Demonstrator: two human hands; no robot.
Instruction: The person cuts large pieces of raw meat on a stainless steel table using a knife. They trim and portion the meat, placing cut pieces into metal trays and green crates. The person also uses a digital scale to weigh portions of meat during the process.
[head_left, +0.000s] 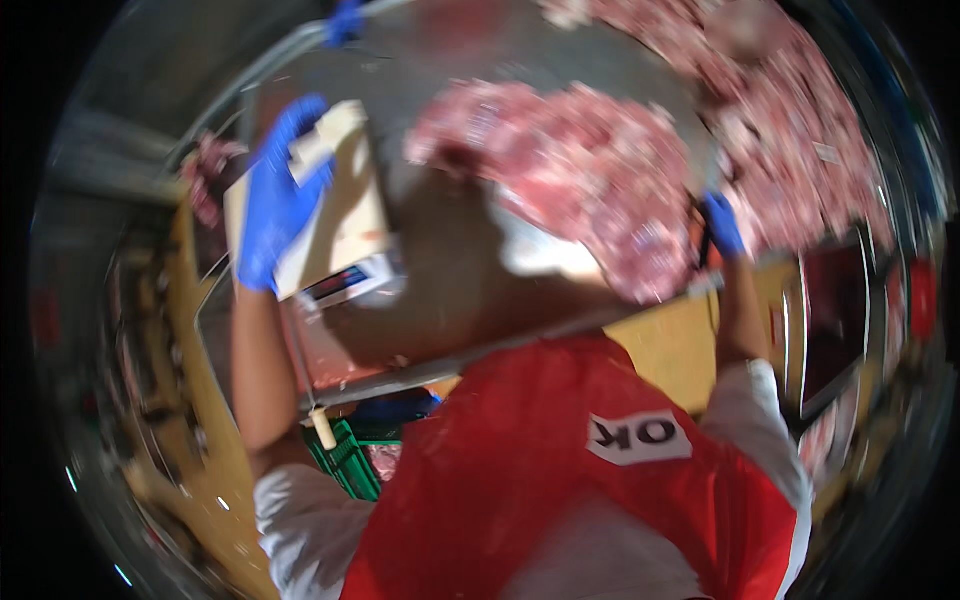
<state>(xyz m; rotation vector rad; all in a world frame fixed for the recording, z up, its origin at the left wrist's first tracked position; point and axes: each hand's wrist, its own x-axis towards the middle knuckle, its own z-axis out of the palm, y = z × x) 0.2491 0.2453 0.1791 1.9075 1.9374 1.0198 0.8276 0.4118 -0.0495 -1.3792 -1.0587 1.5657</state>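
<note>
My left hand [275, 210], in a blue glove, lies over a pale cream board [355, 215] with its thumb and fingers apart. Below the board shows a small digital display panel [338, 284], like that of a scale. At the table's near right edge my right hand [724, 226], also blue-gloved, is closed beside a dark and orange object [701, 232]; blur hides what it is. A large heap of raw pink meat [570, 160] spreads over the grey metal table [430, 270] between my hands, just left of the right one.
More raw meat [800, 130] is piled at the far right. Another blue-gloved hand [344, 22] shows at the far edge. A thin rod with a pale handle [322, 428] hangs near a green crate [345, 462] below the table's near left edge.
</note>
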